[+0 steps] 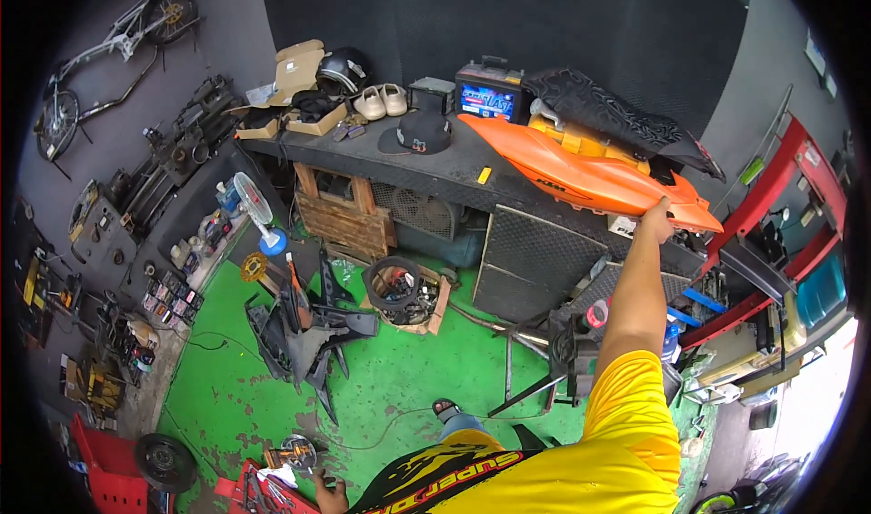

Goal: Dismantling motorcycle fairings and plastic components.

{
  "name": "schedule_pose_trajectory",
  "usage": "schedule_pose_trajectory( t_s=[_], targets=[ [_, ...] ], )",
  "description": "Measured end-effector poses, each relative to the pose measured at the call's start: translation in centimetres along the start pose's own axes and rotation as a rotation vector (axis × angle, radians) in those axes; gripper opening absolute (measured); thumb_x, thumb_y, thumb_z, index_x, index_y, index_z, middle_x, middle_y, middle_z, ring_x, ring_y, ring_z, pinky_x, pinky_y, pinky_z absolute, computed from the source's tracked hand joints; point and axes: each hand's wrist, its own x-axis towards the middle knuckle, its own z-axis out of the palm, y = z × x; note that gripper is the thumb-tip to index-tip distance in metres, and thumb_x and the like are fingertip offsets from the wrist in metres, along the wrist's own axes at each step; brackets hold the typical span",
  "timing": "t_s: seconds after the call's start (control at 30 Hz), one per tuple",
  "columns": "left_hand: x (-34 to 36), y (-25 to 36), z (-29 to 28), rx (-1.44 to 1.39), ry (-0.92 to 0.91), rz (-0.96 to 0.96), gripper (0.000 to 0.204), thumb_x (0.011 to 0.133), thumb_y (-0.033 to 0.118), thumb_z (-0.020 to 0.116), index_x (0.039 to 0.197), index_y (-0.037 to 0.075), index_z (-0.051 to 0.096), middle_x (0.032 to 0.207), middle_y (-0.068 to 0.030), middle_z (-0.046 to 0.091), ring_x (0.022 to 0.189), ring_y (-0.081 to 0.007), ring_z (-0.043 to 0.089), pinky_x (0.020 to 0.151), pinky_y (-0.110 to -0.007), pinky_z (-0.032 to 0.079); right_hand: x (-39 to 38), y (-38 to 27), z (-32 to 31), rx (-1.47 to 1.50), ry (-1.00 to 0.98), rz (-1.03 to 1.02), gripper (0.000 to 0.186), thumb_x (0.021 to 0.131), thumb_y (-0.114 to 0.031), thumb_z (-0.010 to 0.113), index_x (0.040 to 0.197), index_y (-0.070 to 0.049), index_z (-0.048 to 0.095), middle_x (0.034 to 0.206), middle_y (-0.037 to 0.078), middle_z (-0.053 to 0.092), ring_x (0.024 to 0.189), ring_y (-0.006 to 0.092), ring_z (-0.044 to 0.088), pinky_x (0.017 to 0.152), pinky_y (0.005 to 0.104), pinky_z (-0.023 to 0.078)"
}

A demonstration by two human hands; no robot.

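My right arm reaches forward to the black workbench. My right hand (pixel 658 224) is closed on the lower edge of a long orange motorcycle fairing panel (pixel 590 174), near its right end. The panel lies slanted across the bench's front edge, its pointed left tip up by a blue-and-black battery (pixel 490 89). Down at the lower edge of the view, my left hand (pixel 330 493) hangs with its fingers apart and nothing visible in it. Beside it stands a red tray (pixel 245 489) with tools.
On the bench (pixel 463 171) are a black cap (pixel 415 133), beige shoes (pixel 381 102) and a helmet (pixel 343 71). Black plastic fairing parts (pixel 313 328) and a box of parts (pixel 408 296) sit on the green floor. A red metal frame (pixel 771 242) stands at the right.
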Motion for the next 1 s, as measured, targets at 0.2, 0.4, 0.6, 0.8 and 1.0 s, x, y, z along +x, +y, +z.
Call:
schedule_pose_trajectory(
  t_s=[0.2,0.4,0.6,0.8,1.0],
  targets=[
    [3.1,3.8,0.9,-0.055,0.138,0.080,0.048,0.084,0.006,0.068,0.129,0.001,0.052,0.087,-0.0102,0.066,0.064,-0.0161,0.058,0.058,-0.032,0.047,0.7,1.7,6.9,-0.033,0.076,0.122,0.093,0.080,-0.052,0.071,0.140,0.008,0.033,0.130,0.029,0.057,0.116,0.0414,0.061,0.093,0.0460,0.055],
    [5.1,5.8,-0.1,-0.195,0.228,-0.018,0.046,0.089,0.003,0.064,0.132,0.001,0.050,0.087,-0.0108,0.064,0.065,-0.0143,0.055,0.058,-0.030,0.045,2.5,5.6,11.5,-0.014,0.110,0.189,0.089,0.080,-0.050,0.074,0.136,0.008,0.037,0.129,0.028,0.057,0.114,0.0410,0.062,0.094,0.0473,0.055],
    [4.2,3.6,2.6,-0.030,0.186,0.015,0.048,0.088,0.007,0.066,0.132,0.001,0.049,0.081,-0.0109,0.063,0.062,-0.0148,0.057,0.055,-0.031,0.045,5.7,10.4,13.3,-0.046,0.000,0.140,0.092,0.078,-0.058,0.076,0.129,0.010,0.039,0.110,0.024,0.065,0.088,0.0351,0.068,0.072,0.0415,0.058],
    [2.6,0.9,4.4,0.077,0.188,0.013,0.048,0.084,0.010,0.069,0.128,0.003,0.052,0.070,-0.0087,0.062,0.051,-0.0155,0.054,0.049,-0.033,0.044,6.0,10.6,11.4,-0.257,-0.233,0.106,0.095,0.074,-0.070,0.074,0.119,0.008,0.042,0.080,0.015,0.066,0.051,0.0240,0.061,0.047,0.0337,0.051],
    [1.7,-0.2,3.5,0.005,0.097,-0.297,0.054,0.086,0.011,0.070,0.133,-0.002,0.047,0.086,-0.0162,0.065,0.077,-0.0272,0.063,0.071,-0.039,0.050,5.7,10.3,10.2,-0.378,-0.132,-0.105,0.095,0.078,-0.072,0.068,0.116,0.010,0.040,0.077,0.013,0.063,0.052,0.0229,0.061,0.048,0.0310,0.051]
  ],
)
